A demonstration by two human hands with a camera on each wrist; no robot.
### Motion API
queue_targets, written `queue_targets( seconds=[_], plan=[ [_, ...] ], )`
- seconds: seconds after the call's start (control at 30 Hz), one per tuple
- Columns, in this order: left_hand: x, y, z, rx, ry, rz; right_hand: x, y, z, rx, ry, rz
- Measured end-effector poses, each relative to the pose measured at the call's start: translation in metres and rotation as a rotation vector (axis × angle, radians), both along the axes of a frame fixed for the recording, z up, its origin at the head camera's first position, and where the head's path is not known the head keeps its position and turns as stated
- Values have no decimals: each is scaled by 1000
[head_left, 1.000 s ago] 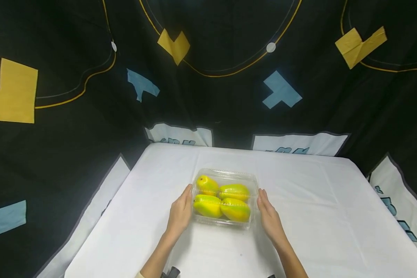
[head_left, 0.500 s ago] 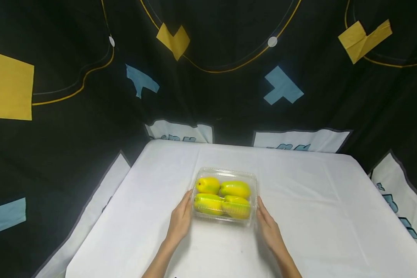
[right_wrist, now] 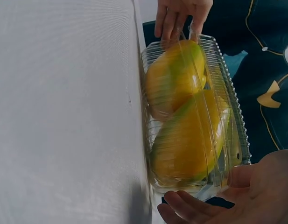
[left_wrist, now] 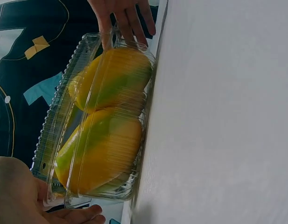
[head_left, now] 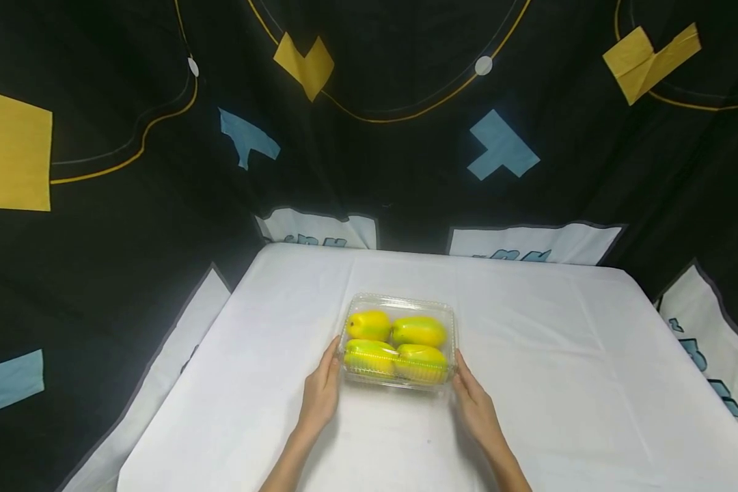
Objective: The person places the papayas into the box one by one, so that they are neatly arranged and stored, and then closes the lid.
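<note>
A clear plastic clamshell container (head_left: pixel 423 309) lies near the middle of the white table with its lid down. Inside sit several yellow-green mangoes (head_left: pixel 419 331), in two rows. My left hand (head_left: pixel 321 391) grips the container's left end and my right hand (head_left: pixel 476 403) its right end. In the right wrist view, the right thumb (right_wrist: pixel 241 177) is at the rim and the fingers (right_wrist: pixel 183 205) reach below it. The left wrist view shows the left hand (left_wrist: pixel 22 193) likewise at the near end, with the right hand (left_wrist: pixel 125 16) across from it.
A white cloth covers the table (head_left: pixel 559 383). Behind it and to the left hangs a black curtain (head_left: pixel 381 184) with yellow and blue shapes and white printed panels (head_left: pixel 535 244) along its lower part.
The container's tilt has changed slightly, its front rim line now lower across the front mangoes. Both hands stay at its ends. The head view has shifted a little, moving the background upward.
</note>
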State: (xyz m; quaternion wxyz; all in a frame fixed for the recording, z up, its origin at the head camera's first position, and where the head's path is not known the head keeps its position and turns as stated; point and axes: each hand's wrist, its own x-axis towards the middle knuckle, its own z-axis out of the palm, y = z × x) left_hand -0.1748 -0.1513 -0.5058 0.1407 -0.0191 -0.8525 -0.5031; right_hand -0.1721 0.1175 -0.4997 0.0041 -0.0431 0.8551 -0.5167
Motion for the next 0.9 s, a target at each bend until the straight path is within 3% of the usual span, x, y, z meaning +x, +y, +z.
queue_targets(
  seconds=[0.3,0.57,0.9],
  plan=[
    [0,3,-3,59,-37,39,0,-3,-2,65,43,-58],
    [3,4,-8,120,-85,27,2,-4,-6,3,-4,-58],
    [6,4,-16,109,-34,28,2,-4,-9,-60,38,-19]
  ],
)
